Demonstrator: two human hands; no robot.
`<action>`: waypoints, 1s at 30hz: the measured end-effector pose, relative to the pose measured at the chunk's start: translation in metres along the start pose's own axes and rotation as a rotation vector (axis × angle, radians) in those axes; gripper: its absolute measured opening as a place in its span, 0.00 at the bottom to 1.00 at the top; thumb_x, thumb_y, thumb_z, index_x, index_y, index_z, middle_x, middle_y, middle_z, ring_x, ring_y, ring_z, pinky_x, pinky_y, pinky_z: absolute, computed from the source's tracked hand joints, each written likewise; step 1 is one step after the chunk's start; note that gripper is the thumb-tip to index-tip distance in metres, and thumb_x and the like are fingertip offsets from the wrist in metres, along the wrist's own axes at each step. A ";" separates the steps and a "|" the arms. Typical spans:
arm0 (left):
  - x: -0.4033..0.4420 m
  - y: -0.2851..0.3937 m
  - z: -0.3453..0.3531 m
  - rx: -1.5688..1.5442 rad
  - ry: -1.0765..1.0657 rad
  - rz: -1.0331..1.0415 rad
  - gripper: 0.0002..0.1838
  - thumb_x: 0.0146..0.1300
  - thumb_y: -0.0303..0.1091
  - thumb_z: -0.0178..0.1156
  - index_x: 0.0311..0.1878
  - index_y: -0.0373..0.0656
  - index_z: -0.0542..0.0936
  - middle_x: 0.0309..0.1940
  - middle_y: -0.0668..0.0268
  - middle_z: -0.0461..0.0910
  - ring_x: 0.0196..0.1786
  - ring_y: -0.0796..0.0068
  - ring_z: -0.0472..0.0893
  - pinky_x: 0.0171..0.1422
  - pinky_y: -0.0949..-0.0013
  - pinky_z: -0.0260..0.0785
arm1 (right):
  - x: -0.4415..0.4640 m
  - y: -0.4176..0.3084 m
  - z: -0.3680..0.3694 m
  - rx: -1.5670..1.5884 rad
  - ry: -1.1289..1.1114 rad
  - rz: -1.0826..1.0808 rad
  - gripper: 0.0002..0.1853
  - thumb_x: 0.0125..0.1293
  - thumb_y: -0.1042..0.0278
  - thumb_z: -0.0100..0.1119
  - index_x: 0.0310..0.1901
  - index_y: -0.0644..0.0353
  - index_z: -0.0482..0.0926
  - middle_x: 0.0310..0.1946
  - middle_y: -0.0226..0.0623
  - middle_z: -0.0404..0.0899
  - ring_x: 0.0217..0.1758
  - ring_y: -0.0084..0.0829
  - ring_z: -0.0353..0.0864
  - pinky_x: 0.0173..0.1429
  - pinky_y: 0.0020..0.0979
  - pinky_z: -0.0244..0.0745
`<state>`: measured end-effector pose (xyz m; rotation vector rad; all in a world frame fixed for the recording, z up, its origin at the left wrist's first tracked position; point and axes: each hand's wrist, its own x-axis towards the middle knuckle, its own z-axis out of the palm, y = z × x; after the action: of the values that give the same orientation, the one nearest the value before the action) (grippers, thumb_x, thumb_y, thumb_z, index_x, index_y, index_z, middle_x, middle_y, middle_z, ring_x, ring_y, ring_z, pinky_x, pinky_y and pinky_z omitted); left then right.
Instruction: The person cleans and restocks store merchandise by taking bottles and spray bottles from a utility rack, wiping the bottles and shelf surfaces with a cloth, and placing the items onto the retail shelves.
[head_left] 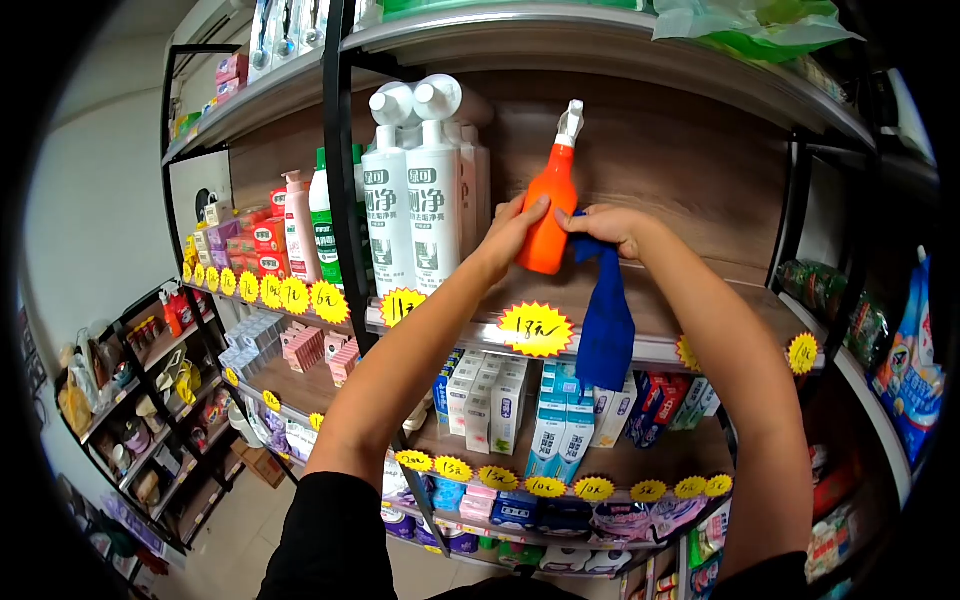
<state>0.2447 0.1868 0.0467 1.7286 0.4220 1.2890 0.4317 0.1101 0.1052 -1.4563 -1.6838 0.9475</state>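
Observation:
An orange spray bottle point(548, 205) with a white trigger head is held up, slightly tilted, in front of the middle shelf point(650, 300). My left hand point(512, 235) is wrapped around its left side, thumb across the front. At the bottle's right side is my right hand point(608, 225), its fingers closed on a blue cloth point(607, 325) that hangs down over the shelf edge. The right thumb touches the bottle. Large white bottles point(433, 210) stand upright on the shelf, left of my left hand.
An upper shelf point(590, 30) runs overhead, with a black post point(341, 160) at the left. Boxed toothpaste point(565, 420) fills the shelf below. Yellow price tags point(536, 329) line the edges. Soap and bottles point(300, 228) stand left; blue bags point(910, 350) hang right.

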 end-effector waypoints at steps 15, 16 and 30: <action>-0.010 -0.009 0.006 -0.191 0.065 -0.175 0.21 0.77 0.33 0.51 0.68 0.35 0.69 0.61 0.57 0.77 0.63 0.66 0.77 0.73 0.63 0.64 | 0.055 0.030 0.012 -0.014 -0.046 0.029 0.30 0.62 0.48 0.75 0.53 0.67 0.81 0.46 0.37 0.85 0.44 0.29 0.82 0.48 0.35 0.78; -0.010 -0.007 0.003 -0.162 0.037 -0.182 0.21 0.77 0.32 0.52 0.69 0.35 0.69 0.61 0.57 0.77 0.63 0.67 0.77 0.73 0.63 0.64 | 0.056 0.031 0.015 -0.036 -0.033 0.015 0.30 0.62 0.48 0.74 0.55 0.67 0.80 0.48 0.38 0.85 0.47 0.29 0.82 0.51 0.35 0.77; 0.019 -0.038 -0.016 0.561 0.358 -0.167 0.31 0.70 0.51 0.62 0.61 0.31 0.74 0.51 0.45 0.82 0.53 0.58 0.83 0.58 0.60 0.74 | 0.124 0.055 0.022 -0.130 0.035 -0.040 0.33 0.64 0.45 0.71 0.57 0.65 0.75 0.44 0.42 0.84 0.37 0.34 0.85 0.34 0.42 0.87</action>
<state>0.2473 0.2278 0.0277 1.8506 1.2043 1.4464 0.4241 0.2369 0.0521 -1.5085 -1.7710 0.7993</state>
